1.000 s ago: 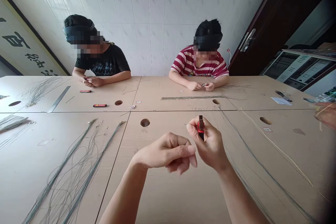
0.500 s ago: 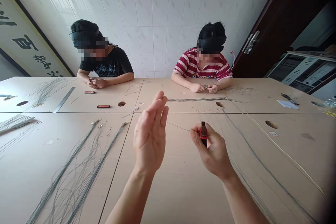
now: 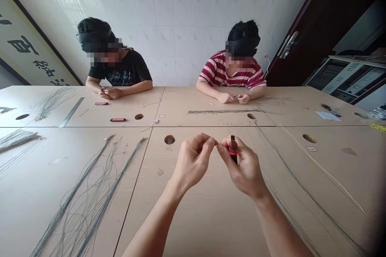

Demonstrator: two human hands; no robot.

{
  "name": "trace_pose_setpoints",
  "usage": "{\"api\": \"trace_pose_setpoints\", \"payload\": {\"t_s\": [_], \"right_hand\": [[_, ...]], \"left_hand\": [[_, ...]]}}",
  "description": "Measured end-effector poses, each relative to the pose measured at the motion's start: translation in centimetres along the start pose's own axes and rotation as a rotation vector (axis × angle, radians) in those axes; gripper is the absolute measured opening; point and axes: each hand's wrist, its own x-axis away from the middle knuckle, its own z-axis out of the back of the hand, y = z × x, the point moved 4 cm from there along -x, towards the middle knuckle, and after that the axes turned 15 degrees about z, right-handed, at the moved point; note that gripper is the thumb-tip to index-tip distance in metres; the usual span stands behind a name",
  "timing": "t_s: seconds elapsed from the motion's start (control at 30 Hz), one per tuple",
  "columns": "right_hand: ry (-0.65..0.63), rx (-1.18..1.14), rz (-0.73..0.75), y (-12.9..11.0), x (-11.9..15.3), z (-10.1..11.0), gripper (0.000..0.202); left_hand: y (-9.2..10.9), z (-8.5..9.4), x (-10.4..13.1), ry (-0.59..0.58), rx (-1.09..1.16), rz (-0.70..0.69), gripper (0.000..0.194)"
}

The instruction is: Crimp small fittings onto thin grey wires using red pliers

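Note:
My left hand (image 3: 193, 160) is closed in a pinch, its thumb and finger tips meeting those of my right hand (image 3: 243, 164). Between the tips a tiny bit of thin cord (image 3: 216, 144) just shows; the rest is hidden by the fingers. Wrapped in my right hand is a small red and black lighter (image 3: 233, 149), its metal top pointing up. Left of my hands lie two bundles of grey-green cord (image 3: 120, 178) with pale tips, and loose strands between them. Another long bundle of cord (image 3: 297, 176) runs down the table to the right.
Two people sit across the table (image 3: 181, 225), hands on small work. Two red and black lighters (image 3: 118, 119) and a metal ruler (image 3: 72, 111) lie at far left. Round holes (image 3: 169, 139) pierce the tabletop. A pale cord (image 3: 325, 168) and a pen (image 3: 330, 109) lie right.
My left hand, held upright with straight fingers before, has come down and right and closed at the right fingertips. The right hand stays in place with the lighter.

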Motion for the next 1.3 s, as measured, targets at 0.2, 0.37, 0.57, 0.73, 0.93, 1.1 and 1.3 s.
{"api": "trace_pose_setpoints", "payload": {"t_s": [0.2, 0.37, 0.57, 0.73, 0.93, 1.1, 1.3], "right_hand": [[-0.007, 0.026, 0.012, 0.0, 0.1, 0.0, 0.019], [-0.004, 0.040, 0.033, 0.0, -0.1, -0.1, 0.019], [0.004, -0.038, 0.026, 0.1, -0.1, -0.4, 0.017], [0.036, -0.048, 0.033, 0.2, -0.4, -0.7, 0.017], [0.013, 0.010, 0.034, 0.6, -0.4, -0.9, 0.016], [-0.114, 0.145, 0.113, 1.0, -0.8, -0.1, 0.009], [-0.338, 0.506, 0.343, 1.2, -1.7, 1.5, 0.010]], "left_hand": [[0.2, 0.2, -0.2, 0.029, 0.032, 0.026, 0.016], [0.1, 0.6, -0.3, 0.019, 0.040, 0.074, 0.015], [0.3, 0.9, -0.3, -0.027, 0.088, 0.110, 0.016], [0.6, 1.1, -0.3, -0.043, 0.135, 0.118, 0.017], [0.6, 1.5, -0.4, -0.042, 0.125, 0.153, 0.017], [0.7, 2.4, -0.5, -0.002, 0.078, 0.168, 0.016], [0.6, 2.9, -0.5, 0.117, -0.058, 0.134, 0.013]]}}
